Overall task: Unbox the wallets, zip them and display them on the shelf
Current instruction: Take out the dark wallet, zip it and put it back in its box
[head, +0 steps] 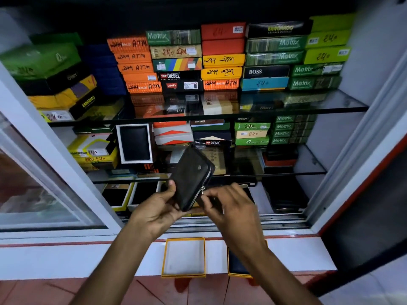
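Observation:
A black zip wallet (190, 175) is held upright in front of the cabinet's lower shelves. My left hand (160, 205) grips its lower left edge from underneath. My right hand (226, 205) pinches the zip pull at the wallet's lower right side. On the white ledge below lies an empty yellow-edged box half (184, 257). A second yellow-edged box half (236, 264) with a dark inside sits to its right, partly hidden by my right forearm.
Glass shelves (308, 106) carry stacks of coloured wallet boxes. An open box with a black wallet (134, 143) stands on the middle shelf. Several open boxes (123, 195) line the bottom shelf. White sliding door frames (55, 155) flank the opening on both sides.

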Available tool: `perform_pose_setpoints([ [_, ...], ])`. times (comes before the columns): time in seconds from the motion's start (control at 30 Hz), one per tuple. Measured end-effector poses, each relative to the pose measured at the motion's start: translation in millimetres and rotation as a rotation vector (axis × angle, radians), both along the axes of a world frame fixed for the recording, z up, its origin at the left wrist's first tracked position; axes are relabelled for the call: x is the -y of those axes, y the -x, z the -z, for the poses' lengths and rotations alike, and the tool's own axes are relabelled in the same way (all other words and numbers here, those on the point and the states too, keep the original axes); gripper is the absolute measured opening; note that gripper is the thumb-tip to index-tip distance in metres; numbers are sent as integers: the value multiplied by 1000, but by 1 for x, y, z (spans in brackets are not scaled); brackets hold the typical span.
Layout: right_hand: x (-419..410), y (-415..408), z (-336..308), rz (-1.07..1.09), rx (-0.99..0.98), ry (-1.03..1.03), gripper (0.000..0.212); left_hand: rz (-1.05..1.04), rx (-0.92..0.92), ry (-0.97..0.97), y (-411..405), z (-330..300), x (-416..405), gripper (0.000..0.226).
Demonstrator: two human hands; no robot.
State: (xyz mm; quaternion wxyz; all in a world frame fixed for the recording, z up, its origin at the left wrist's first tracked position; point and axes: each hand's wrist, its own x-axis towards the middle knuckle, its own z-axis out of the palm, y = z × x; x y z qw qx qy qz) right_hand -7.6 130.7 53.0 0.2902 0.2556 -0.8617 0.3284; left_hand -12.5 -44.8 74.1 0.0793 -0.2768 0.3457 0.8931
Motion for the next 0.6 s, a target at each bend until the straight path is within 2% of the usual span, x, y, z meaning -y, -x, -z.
perform_pose_setpoints([
  [0.1,8,-8,11,-11,-101,-104,12,-56,-3,-63,7,0,-11,48],
  [0.27,-7,2,10,32,-113,-136,13,-105,-20,-110,6,2,-19,21],
  [0.37,-17,14,2,51,-156,-252,17,-68,-56,-14,-3,8,-16,20],
  [0.5,-42,32,-15,101,-124,-211,24,-23,-120,171,-17,14,-1,21],
  [0.6,-48,39,-20,8,-117,-177,15,67,-210,267,-24,11,12,34],
])
